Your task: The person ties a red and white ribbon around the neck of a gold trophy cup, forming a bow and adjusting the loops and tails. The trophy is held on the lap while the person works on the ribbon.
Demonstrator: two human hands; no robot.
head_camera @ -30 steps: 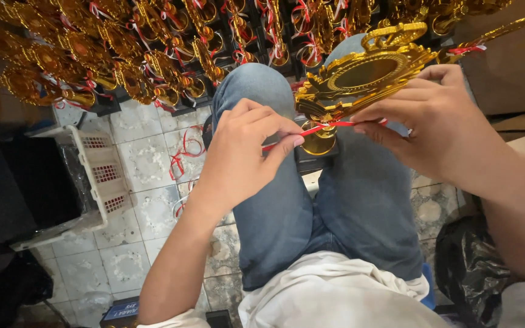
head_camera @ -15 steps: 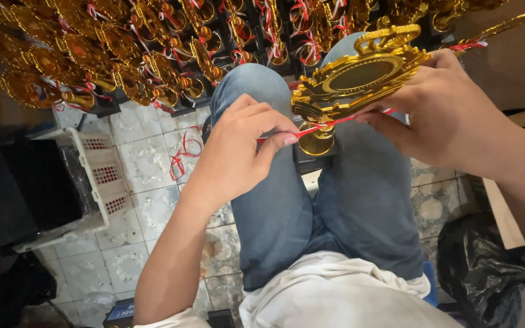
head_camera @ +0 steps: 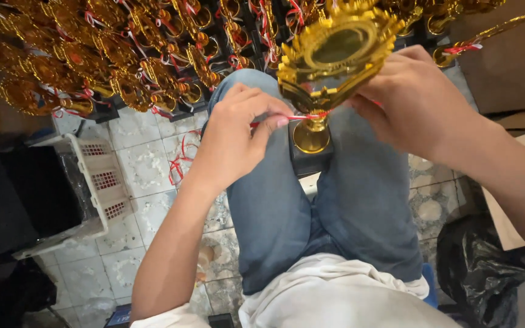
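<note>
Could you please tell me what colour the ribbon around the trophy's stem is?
Red and white ribbon, seen in the head view, on the gold trophy.

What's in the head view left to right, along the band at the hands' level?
White plastic basket → loose red-and-white ribbon scraps on the tiled floor → left hand → gold trophy, with red-and-white ribbon at its stem → right hand.

The gold trophy's (head_camera: 335, 51) top runs off the frame; the right hand (head_camera: 423, 103) hides its far side.
</note>
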